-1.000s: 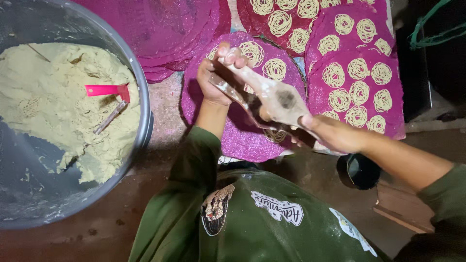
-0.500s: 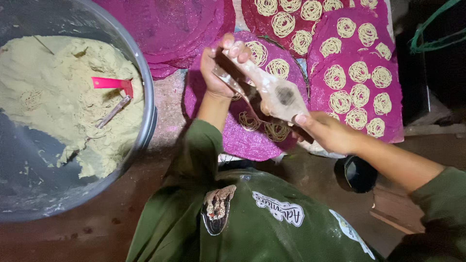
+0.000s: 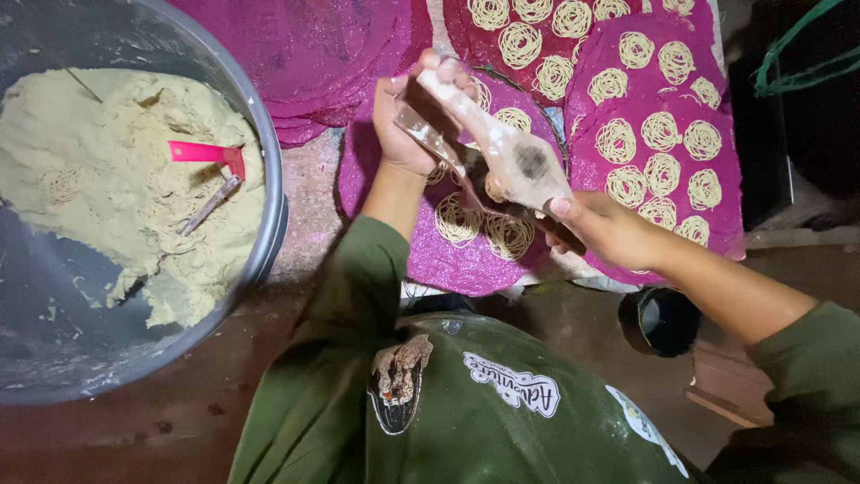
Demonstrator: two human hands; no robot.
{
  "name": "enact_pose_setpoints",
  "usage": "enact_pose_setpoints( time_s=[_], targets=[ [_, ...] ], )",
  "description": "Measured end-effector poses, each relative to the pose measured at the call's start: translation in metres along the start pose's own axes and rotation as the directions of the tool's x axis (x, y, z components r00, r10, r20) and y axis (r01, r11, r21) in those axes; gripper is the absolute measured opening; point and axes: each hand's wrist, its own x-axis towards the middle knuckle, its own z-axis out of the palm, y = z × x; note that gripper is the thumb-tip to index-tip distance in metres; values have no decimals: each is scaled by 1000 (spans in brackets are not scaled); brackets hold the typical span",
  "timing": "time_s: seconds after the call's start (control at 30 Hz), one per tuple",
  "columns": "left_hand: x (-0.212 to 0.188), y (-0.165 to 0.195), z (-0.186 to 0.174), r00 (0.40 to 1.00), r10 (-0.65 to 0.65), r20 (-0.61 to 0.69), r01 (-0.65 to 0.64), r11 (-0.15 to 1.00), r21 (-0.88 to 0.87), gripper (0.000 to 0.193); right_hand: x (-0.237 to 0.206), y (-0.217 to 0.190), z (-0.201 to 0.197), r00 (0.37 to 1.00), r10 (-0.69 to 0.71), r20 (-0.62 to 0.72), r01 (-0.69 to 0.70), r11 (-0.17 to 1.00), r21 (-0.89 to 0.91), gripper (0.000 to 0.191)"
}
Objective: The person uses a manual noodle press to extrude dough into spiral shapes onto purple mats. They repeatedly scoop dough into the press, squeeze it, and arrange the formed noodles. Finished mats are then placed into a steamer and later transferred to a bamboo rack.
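Already several pink mats (image 3: 667,134) at upper right are filled with noodle coils, while the centre mat (image 3: 466,260) carries only a few. Left hand (image 3: 408,121) and right hand (image 3: 609,229) each clasp the dough-smeared press (image 3: 506,157) over it; plenty of dough (image 3: 107,197) remains in the grey tub (image 3: 269,179) at left.

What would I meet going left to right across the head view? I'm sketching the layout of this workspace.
Grey tub of pale dough → pink scoop → left hand → dough-caked press → right hand → pink mat of noodle coils → green cord.
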Motion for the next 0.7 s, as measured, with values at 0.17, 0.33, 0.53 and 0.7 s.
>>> enact_pose_setpoints(
  time_s=[0.17,0.33,0.53,0.7],
  targets=[
    [-27,2,-14,735,-216,-643,606,635,479,49,-2,18,-5,979,-197,49,191,975,118,68],
    [-70,-13,-26,656,-281,-701,755,244,609,45,7,39,-6,980,-199,-21,200,971,132,63],
    [-118,3,-3,858,-167,-487,382,-428,819,74,17,63,-5,969,-231,-86,236,970,58,70],
    [-136,33,21,932,-117,-343,336,-75,939,77,10,68,-3,942,-337,-4,336,939,73,83]
  ],
)
